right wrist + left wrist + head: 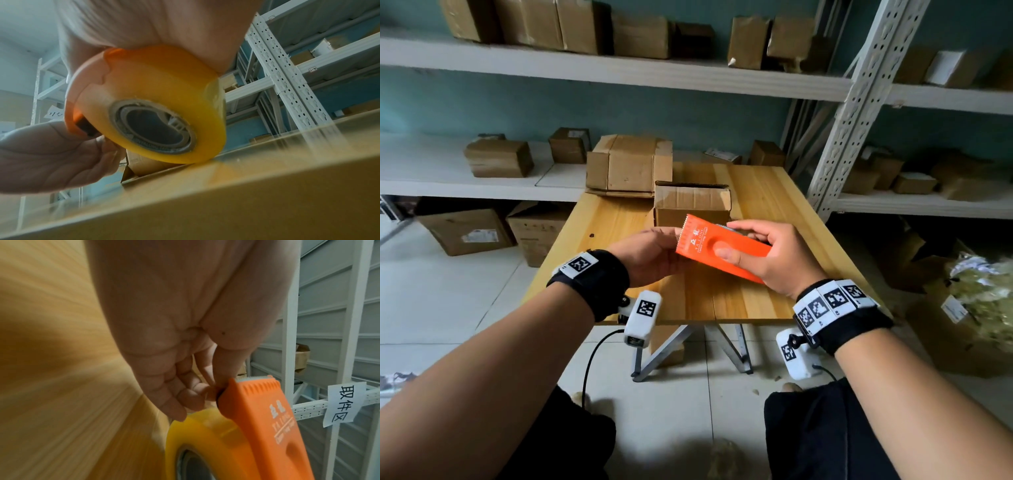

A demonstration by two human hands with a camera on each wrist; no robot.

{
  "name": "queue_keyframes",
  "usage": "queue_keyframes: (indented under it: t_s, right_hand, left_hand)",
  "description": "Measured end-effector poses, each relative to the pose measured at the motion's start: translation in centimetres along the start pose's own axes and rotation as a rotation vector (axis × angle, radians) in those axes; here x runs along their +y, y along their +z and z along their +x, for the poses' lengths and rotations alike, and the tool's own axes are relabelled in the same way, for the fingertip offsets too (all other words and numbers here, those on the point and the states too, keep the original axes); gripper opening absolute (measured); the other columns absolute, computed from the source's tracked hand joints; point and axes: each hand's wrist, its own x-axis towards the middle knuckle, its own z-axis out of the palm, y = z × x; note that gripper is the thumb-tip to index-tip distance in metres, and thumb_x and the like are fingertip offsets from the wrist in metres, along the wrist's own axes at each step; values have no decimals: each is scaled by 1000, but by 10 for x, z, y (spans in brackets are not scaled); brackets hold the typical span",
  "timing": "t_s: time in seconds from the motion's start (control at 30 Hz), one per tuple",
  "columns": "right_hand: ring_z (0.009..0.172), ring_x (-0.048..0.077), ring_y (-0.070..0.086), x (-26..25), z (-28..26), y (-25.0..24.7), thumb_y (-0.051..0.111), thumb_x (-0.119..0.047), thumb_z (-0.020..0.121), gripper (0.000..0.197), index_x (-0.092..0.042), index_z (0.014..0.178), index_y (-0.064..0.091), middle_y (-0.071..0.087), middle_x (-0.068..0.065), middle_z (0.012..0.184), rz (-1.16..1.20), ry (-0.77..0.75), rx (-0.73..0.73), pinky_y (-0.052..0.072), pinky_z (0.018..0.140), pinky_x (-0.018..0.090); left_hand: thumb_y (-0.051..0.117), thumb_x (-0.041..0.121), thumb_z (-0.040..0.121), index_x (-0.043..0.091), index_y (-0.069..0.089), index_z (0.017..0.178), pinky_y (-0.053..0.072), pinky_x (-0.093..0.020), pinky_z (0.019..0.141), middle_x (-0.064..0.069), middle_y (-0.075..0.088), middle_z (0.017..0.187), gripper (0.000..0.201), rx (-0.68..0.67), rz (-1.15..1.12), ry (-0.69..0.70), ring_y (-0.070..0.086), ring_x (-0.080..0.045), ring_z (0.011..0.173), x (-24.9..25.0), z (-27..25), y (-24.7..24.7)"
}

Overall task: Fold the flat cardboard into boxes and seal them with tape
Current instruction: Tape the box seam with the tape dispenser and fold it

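An orange tape dispenser (697, 241) with a yellow tape roll (164, 100) hangs just above the wooden table (760, 195). My right hand (732, 240) grips its body, thumb on top. At its toothed cutter end my left hand (671, 250) pinches with thumb and fingertips (198, 392), where the tape comes off the roll (205, 431). The loose end itself is hard to make out. Just behind the dispenser stands a folded cardboard box (691, 205) with its top open. The same box (139, 164) shows under the roll in the right wrist view.
A larger cardboard box on flat sheets (628, 168) sits at the table's far left. White metal shelving (859, 92) with several brown parcels runs behind and to the right. More boxes (469, 233) stand on the floor at left, a full bag (983, 301) at right.
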Motion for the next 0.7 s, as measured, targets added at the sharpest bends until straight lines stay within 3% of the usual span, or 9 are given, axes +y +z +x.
queue_keyframes:
  t_s: [0.07, 0.1, 0.2, 0.3, 0.43, 0.6, 0.7]
  right_hand:
    - [103, 5, 72, 1, 0, 3, 85, -66, 72, 72, -29, 132, 70, 74, -11, 116, 8, -5, 6, 64, 83, 34]
    - [103, 5, 71, 2, 0, 5, 84, -65, 73, 71, -28, 132, 70, 73, -11, 116, 6, -10, 12, 64, 83, 32]
    - [103, 5, 71, 2, 1, 8, 80, -71, 72, 74, -29, 132, 69, 73, -12, 117, -5, -31, 42, 62, 81, 27]
    - [103, 4, 71, 1, 2, 5, 79, -68, 73, 72, -27, 132, 68, 73, -11, 118, 2, -47, 29, 62, 79, 25]
    - [101, 4, 72, 3, 0, 1, 83, -60, 78, 64, -29, 132, 67, 73, -12, 115, -53, -69, -24, 62, 79, 27]
    - [113, 0, 66, 4, 6, -2, 80, -69, 77, 74, -32, 139, 64, 68, -15, 129, -181, -78, -64, 61, 93, 32]
    - [118, 0, 64, 5, 11, -6, 75, -79, 72, 85, -32, 142, 64, 67, -16, 135, -198, -63, -69, 58, 99, 34]
  left_hand:
    - [43, 7, 110, -8, 55, 140, 62, -31, 87, -19, 69, 115, 36, 38, 26, 35, 70, -22, 99, -3, 4, 1]
    - [43, 4, 109, -9, 56, 140, 61, -33, 92, -21, 69, 115, 36, 59, 21, 57, 70, -24, 102, -4, 5, 2]
    - [45, -1, 107, -9, 64, 127, 56, -40, 105, -26, 70, 118, 28, 81, -30, 112, 70, -29, 107, -6, 7, 5]
    - [50, 4, 107, 2, 73, 102, 56, -40, 101, -20, 72, 105, 23, 84, -37, 141, 72, -27, 97, -7, 5, 5]
    - [52, 7, 106, 13, 80, 79, 61, -33, 86, -12, 76, 88, 39, 71, 5, 140, 74, -20, 82, -8, 1, 4]
    - [50, 10, 108, 8, 71, 90, 62, -32, 83, -15, 73, 93, 28, 175, 50, 198, 72, -21, 83, -6, 4, 3]
    - [51, 9, 108, 4, 69, 94, 65, -29, 74, -16, 73, 92, 24, 191, 1, 235, 73, -20, 79, -7, 8, 4]
